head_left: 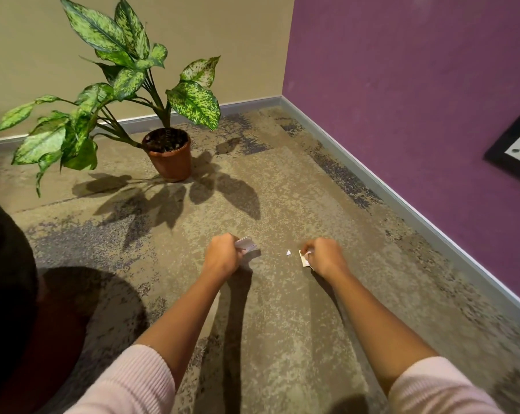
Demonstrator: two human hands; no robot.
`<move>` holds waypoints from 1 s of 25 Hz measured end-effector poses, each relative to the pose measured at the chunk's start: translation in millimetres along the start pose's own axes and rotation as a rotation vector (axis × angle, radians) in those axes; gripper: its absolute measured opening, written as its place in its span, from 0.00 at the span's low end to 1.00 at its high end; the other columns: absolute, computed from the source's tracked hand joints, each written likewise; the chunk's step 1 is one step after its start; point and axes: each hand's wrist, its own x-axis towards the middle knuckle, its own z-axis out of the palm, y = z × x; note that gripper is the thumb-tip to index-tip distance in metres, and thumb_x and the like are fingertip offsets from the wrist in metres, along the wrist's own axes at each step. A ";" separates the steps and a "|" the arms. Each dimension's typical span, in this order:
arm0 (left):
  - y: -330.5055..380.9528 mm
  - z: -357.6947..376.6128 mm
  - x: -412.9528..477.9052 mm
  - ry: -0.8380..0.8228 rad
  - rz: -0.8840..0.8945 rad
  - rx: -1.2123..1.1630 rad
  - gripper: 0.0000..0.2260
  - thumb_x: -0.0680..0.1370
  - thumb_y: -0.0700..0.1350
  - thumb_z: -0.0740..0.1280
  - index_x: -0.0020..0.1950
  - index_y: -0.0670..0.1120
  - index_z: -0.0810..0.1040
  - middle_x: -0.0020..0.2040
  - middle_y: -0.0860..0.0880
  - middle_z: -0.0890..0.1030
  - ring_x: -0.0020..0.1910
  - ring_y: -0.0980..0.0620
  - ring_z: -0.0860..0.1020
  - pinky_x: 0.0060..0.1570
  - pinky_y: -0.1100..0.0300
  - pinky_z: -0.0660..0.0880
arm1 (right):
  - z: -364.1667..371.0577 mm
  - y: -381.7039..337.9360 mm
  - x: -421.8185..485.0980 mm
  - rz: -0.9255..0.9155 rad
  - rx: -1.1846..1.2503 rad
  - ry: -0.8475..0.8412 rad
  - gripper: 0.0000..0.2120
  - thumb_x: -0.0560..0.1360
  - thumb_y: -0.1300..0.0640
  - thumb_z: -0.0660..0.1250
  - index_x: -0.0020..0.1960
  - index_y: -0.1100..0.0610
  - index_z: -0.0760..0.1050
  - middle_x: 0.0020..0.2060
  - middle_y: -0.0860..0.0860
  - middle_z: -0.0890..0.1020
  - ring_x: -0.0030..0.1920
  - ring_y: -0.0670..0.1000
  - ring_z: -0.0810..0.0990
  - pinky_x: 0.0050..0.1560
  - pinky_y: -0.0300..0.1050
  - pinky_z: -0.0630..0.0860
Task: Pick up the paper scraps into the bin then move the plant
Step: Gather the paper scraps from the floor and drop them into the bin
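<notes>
My left hand (223, 255) is curled around a bunch of paper scraps (247, 245) just above the carpet. My right hand (323, 255) grips more paper scraps (304, 258) low at the floor, fingers curled. One tiny white scrap (288, 253) lies on the carpet between the two hands. The plant (127, 85), with broad speckled green leaves, stands in a brown pot (170, 159) near the back wall, well beyond my hands. A dark round bin (10, 294) sits at the left edge, partly cut off.
A beige wall runs along the back and a purple wall (417, 115) along the right, meeting in a corner. A wall socket (518, 150) sits on the purple wall. The patterned carpet (282, 324) spreads around my arms.
</notes>
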 end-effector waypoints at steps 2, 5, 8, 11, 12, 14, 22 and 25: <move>-2.7 -9.8 -0.5 0.026 -0.010 0.008 0.06 0.74 0.43 0.69 0.43 0.40 0.83 0.42 0.42 0.83 0.44 0.44 0.81 0.38 0.57 0.70 | 3.0 -14.8 1.4 -0.088 -0.044 -0.025 0.18 0.75 0.65 0.61 0.57 0.50 0.82 0.55 0.56 0.81 0.53 0.56 0.80 0.50 0.42 0.73; -6.3 -14.8 -1.1 0.041 -0.015 0.030 0.08 0.75 0.45 0.71 0.49 0.42 0.84 0.46 0.43 0.84 0.48 0.45 0.81 0.42 0.57 0.74 | 11.6 -30.7 2.9 -0.177 -0.206 -0.047 0.17 0.78 0.65 0.61 0.61 0.52 0.80 0.57 0.58 0.81 0.54 0.57 0.80 0.56 0.47 0.77; -9.7 -11.2 -3.1 0.021 0.001 0.051 0.10 0.75 0.47 0.72 0.46 0.40 0.84 0.44 0.42 0.84 0.46 0.44 0.81 0.41 0.56 0.72 | 12.3 -32.8 5.8 -0.227 -0.343 -0.058 0.14 0.77 0.62 0.61 0.59 0.54 0.80 0.55 0.59 0.81 0.54 0.59 0.81 0.54 0.48 0.78; -13.8 -5.2 -5.0 0.007 0.001 0.033 0.12 0.75 0.47 0.71 0.41 0.38 0.82 0.41 0.41 0.82 0.43 0.44 0.80 0.39 0.54 0.72 | 12.5 -30.0 4.9 -0.295 -0.418 -0.039 0.16 0.76 0.65 0.61 0.59 0.54 0.80 0.54 0.58 0.81 0.53 0.59 0.81 0.54 0.49 0.78; -14.2 -3.6 -6.0 0.002 -0.005 0.035 0.11 0.75 0.47 0.71 0.41 0.39 0.81 0.41 0.41 0.82 0.43 0.44 0.80 0.38 0.54 0.71 | 13.3 -29.6 3.5 -0.319 -0.435 -0.031 0.17 0.76 0.67 0.61 0.60 0.53 0.79 0.54 0.58 0.81 0.53 0.59 0.81 0.54 0.51 0.79; -14.1 -1.6 -7.8 -0.009 -0.015 0.054 0.08 0.75 0.44 0.70 0.43 0.39 0.81 0.43 0.41 0.82 0.44 0.44 0.80 0.38 0.56 0.70 | 15.6 -28.1 1.8 -0.343 -0.425 -0.024 0.20 0.75 0.69 0.61 0.60 0.52 0.79 0.55 0.58 0.81 0.53 0.58 0.81 0.55 0.52 0.79; -12.9 0.8 -12.5 -0.006 -0.018 0.064 0.06 0.74 0.43 0.70 0.44 0.40 0.82 0.43 0.41 0.83 0.45 0.43 0.80 0.39 0.56 0.71 | 10.5 -26.9 -1.4 -0.372 -0.386 -0.061 0.14 0.75 0.67 0.61 0.54 0.54 0.80 0.49 0.58 0.82 0.49 0.57 0.81 0.49 0.47 0.76; -11.7 -1.9 -14.2 -0.018 -0.021 0.043 0.07 0.74 0.44 0.71 0.44 0.40 0.82 0.43 0.41 0.83 0.44 0.44 0.80 0.39 0.55 0.71 | 7.7 -34.5 -1.4 -0.360 -0.425 -0.111 0.12 0.73 0.70 0.60 0.47 0.57 0.78 0.45 0.56 0.80 0.44 0.56 0.79 0.43 0.46 0.74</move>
